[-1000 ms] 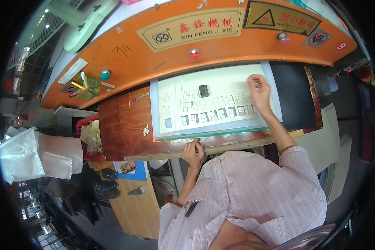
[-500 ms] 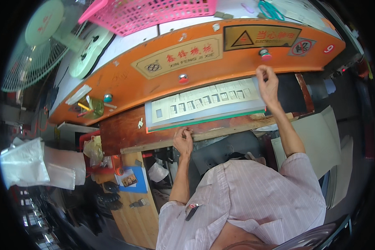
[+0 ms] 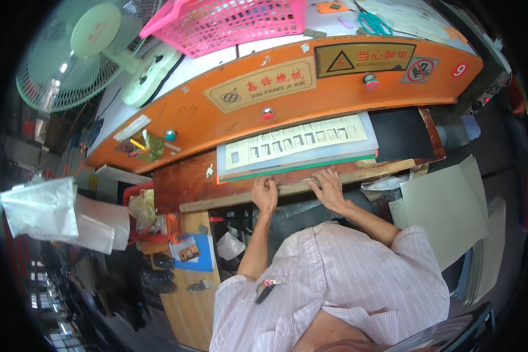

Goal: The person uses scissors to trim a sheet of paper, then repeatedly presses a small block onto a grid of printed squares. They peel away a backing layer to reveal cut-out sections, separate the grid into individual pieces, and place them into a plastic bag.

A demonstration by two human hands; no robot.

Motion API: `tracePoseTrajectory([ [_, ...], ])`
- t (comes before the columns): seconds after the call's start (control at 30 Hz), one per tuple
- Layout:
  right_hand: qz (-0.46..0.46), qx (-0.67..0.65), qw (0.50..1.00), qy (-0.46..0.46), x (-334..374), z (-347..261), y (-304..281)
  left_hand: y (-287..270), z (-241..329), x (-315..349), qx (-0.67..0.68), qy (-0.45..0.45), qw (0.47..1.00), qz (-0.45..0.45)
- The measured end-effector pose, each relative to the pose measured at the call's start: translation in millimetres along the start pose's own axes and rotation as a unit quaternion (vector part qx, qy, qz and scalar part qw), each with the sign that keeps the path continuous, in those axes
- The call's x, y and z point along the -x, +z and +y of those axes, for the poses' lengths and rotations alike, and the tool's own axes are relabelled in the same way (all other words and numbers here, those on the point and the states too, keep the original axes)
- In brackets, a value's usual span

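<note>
My left hand [image 3: 265, 195] is at the front wooden edge of the dark red board [image 3: 185, 186], its fingers curled together. Whether something small is pinched in them is hidden. To its right, my right hand [image 3: 331, 192] lies over the same edge, fingers stretched forward and thumb apart. Just beyond both hands is a flat stack [image 3: 229, 170] with a bluish-grey top and a green and orange lower edge. On it lies a cream-coloured sheet [image 3: 299, 154] bearing a row of dark rectangular cut-outs or marks. Small pale scraps [image 3: 209, 171] lie left of the stack.
An orange machine front [image 3: 188, 126] with red-capped buttons [image 3: 267, 114] spans the far side. Above it stand a pink basket [image 3: 229, 41], teal-handled scissors [image 3: 374, 24] and a green fan [image 3: 97, 35]. Grey boards [image 3: 446, 211] lean at right; plastic bags [image 3: 41, 208] hang at left.
My right hand has come down and left from near the far red button to the front edge. My left hand stays at the edge, fingers still curled. The view has shifted slightly.
</note>
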State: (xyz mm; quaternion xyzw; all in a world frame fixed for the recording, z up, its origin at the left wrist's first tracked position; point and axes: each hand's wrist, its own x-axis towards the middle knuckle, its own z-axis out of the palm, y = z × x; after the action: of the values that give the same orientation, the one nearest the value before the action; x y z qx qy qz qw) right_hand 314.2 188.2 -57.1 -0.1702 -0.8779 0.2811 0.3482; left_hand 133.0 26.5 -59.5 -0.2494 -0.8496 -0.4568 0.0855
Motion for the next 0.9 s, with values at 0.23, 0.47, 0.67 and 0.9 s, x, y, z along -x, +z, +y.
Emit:
tracePoseTrajectory([
  [0.23,-0.011,-0.032,0.999,0.015,-4.0,16.6,5.4,3.3,-4.4,2.2,0.029,-0.036,0.998,-0.034],
  [0.47,-0.137,-0.049,0.975,0.168,-37.5,14.8,-5.9,-3.2,3.2,-1.0,0.056,-0.08,0.993,-0.06],
  [0.67,-0.052,-0.06,0.996,0.027,-171.0,19.8,33.4,19.5,6.0,-110.9,-0.079,0.104,0.987,-0.091],
  [0.9,-0.272,-0.121,0.953,-0.046,-248.8,41.2,115.9,54.4,-2.7,-145.4,-0.171,0.036,0.961,-0.215],
])
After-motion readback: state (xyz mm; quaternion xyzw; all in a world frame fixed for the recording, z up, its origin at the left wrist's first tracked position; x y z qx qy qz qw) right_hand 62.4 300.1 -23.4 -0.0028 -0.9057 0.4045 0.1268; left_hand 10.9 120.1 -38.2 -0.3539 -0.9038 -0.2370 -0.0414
